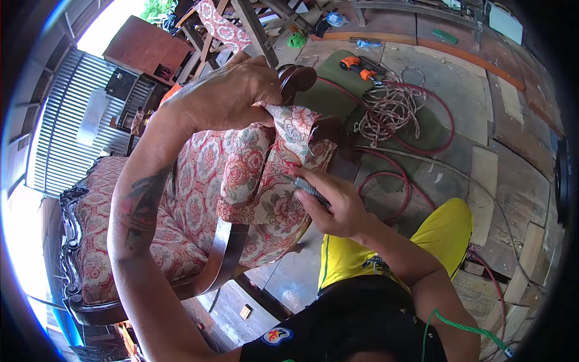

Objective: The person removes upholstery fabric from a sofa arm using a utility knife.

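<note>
My left hand (256, 87) reaches over the armrest of a chair with carved dark wood and red-and-cream floral upholstery (196, 157). Its fingers are closed on a loose fabric flap (295, 123), pulled up at the chair's back edge. Below the flap, my right hand (338, 202) is wrapped around a slim grey-handled tool (313, 192). The tool's tip points at the floral cloth near the flap; its exact kind is hard to make out. A dark wooden scroll end (297, 78) sits beside my left hand.
An orange-and-black power tool (359, 67) lies on the floor near a tangled rope (392, 108) and a looping red hose (449, 114). Wooden frames (256, 30) stand at the back. Boards (482, 181) cover the floor at right.
</note>
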`<state>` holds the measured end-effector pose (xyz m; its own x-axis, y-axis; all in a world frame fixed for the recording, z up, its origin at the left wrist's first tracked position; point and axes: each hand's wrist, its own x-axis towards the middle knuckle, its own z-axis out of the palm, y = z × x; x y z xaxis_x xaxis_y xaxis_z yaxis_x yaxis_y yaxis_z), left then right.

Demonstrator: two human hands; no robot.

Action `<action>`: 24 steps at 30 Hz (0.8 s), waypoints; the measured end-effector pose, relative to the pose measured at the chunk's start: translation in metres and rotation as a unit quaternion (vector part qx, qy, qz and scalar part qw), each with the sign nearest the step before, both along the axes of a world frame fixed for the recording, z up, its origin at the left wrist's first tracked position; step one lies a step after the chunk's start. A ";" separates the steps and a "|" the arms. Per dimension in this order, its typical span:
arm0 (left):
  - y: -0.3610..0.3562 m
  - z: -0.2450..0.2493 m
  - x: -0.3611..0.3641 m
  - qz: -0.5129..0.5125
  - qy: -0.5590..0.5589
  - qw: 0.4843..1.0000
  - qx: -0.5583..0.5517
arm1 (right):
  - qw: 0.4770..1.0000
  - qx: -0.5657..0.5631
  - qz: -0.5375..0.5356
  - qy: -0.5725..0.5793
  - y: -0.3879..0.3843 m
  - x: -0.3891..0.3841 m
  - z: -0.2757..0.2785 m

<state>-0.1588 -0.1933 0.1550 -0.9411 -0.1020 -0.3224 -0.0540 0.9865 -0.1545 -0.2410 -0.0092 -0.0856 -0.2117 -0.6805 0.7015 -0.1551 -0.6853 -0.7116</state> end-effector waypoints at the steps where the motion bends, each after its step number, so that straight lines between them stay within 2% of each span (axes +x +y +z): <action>1: 0.001 0.000 -0.001 0.004 -0.004 1.000 -0.008 | 1.000 -0.011 -0.022 -0.011 -0.005 0.001 -0.001; 5: 0.001 -0.004 -0.001 -0.011 -0.002 1.000 -0.027 | 0.999 0.012 -0.024 -0.018 -0.017 0.002 -0.004; 10: -0.005 -0.013 0.010 -0.013 0.037 0.999 0.011 | 0.995 0.011 -0.102 0.005 -0.026 0.004 0.004; 14: -0.004 -0.006 0.011 0.009 0.024 1.000 0.018 | 0.992 0.018 -0.118 0.038 -0.029 0.002 -0.004; 17: -0.005 -0.001 0.014 -0.009 0.040 0.997 0.062 | 0.993 -0.017 -0.106 0.049 -0.020 -0.002 -0.015; 19: -0.003 0.003 0.015 0.027 0.011 0.998 0.056 | 0.994 -0.042 -0.101 -0.026 -0.013 -0.003 -0.018; 22: 0.002 0.009 0.022 0.045 -0.004 0.997 0.056 | 0.993 0.014 -0.104 -0.061 -0.003 -0.008 -0.021; 24: 0.013 0.019 0.027 0.057 -0.018 0.997 0.044 | 0.991 0.012 -0.112 -0.077 -0.004 -0.009 -0.023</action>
